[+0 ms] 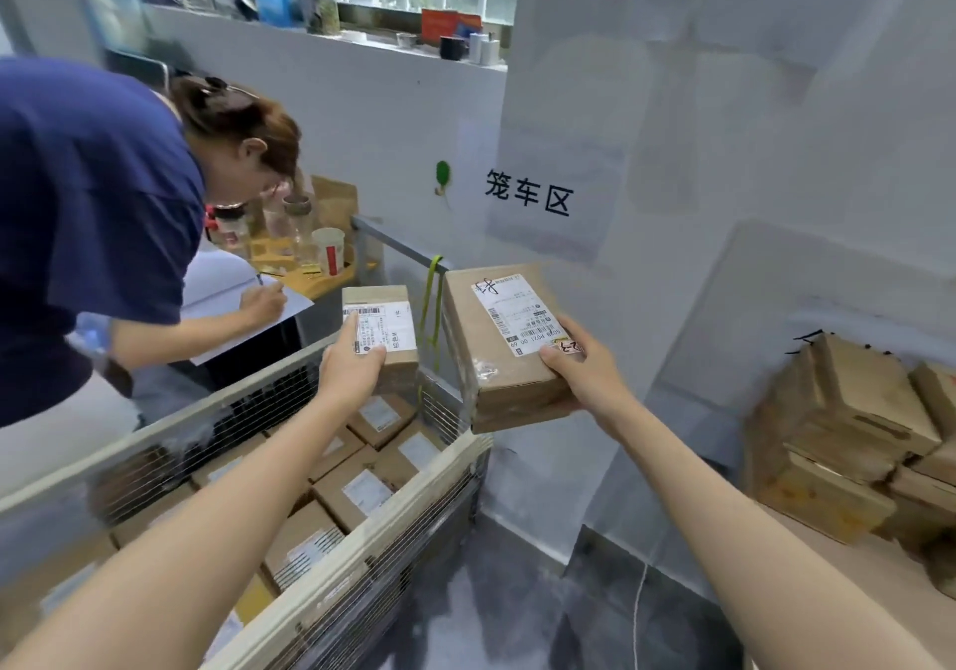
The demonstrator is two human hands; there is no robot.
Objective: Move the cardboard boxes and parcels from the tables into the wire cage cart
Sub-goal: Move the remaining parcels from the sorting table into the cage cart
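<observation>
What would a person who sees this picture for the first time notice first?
In the centre, the left hand grips a small labelled box and the right hand a larger labelled box, both near the wire cage cart, which already holds parcels. On the left, a person in a blue shirt bends over, writing on paper.

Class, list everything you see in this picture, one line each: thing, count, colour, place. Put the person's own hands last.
wire cage cart: one, pale frame, lower left
small box: one, brown, held over cart
large box: one, brown, held right of small box
boxes in cart: several, brown, lying inside
stacked boxes: several, brown, far right
second person: one, blue shirt, left, writing
wall sign: one, black characters, centre
left hand: grips small box
right hand: grips large box
</observation>
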